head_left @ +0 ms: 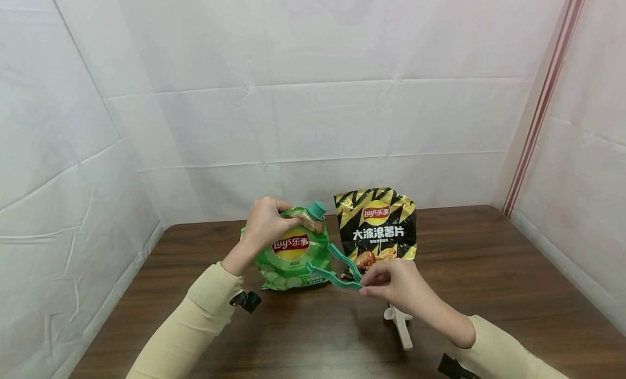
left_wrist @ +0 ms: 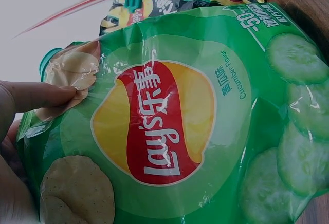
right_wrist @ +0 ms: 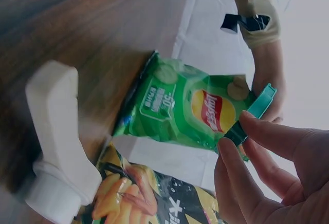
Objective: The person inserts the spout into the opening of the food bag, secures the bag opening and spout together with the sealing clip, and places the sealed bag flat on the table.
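My left hand (head_left: 266, 221) pinches the top of a green Lay's chip bag (head_left: 293, 265), thumb in front near the upper corner. A teal round cap (head_left: 316, 209) sticks up at that corner, and its base is hidden by the bag. My right hand (head_left: 398, 284) pinches one end of a teal bag clip (head_left: 337, 281). Its two arms are spread in a V toward the green bag. Close to the left wrist camera, the bag's printed front (left_wrist: 216, 131) fills most of the view. The clip (right_wrist: 259, 106) shows between thumb and fingers in the right wrist view.
A black and yellow Lay's bag (head_left: 375, 232) stands upright behind my right hand. On the brown wooden table (head_left: 489, 270) lies a white clip-like piece (head_left: 403, 330) with a round cap (right_wrist: 54, 196), below the right hand. White sheeting (head_left: 318, 123) hangs behind the table.
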A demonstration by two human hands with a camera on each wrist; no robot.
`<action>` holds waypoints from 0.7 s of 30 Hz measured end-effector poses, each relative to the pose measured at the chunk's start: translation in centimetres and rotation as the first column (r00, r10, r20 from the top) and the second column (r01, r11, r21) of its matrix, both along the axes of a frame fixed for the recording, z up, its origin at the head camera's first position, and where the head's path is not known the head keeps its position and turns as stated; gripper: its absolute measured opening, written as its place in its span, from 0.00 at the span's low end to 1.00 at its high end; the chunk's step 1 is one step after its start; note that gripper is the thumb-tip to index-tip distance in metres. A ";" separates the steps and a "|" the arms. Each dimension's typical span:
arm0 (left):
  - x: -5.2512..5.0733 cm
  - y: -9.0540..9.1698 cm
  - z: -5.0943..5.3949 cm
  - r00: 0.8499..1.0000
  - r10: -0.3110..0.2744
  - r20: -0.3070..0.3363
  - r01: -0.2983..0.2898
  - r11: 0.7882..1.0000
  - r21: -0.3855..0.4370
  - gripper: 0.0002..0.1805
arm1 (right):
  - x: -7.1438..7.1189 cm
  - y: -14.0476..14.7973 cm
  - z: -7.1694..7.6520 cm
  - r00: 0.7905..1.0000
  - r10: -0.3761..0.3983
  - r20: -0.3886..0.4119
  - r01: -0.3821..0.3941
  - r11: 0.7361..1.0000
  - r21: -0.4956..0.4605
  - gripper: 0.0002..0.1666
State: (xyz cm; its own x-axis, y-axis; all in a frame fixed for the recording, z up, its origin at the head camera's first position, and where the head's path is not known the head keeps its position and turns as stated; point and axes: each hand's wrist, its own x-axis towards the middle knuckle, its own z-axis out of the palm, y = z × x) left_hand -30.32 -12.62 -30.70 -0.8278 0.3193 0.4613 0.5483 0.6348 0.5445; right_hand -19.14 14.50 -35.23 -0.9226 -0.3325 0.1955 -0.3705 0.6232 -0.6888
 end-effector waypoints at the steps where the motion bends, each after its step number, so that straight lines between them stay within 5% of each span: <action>1: 0.0 0.0 0.0 1.000 0.000 0.000 0.000 1.000 0.000 0.23 | -0.2 0.1 0.1 1.000 -0.006 -0.006 0.006 1.000 0.002 0.04; 21: 0.4 -0.1 -0.1 1.000 -0.010 -0.009 0.010 1.000 0.012 0.25 | -3.1 -0.8 0.8 0.996 -0.085 -0.040 0.085 0.996 -0.022 0.03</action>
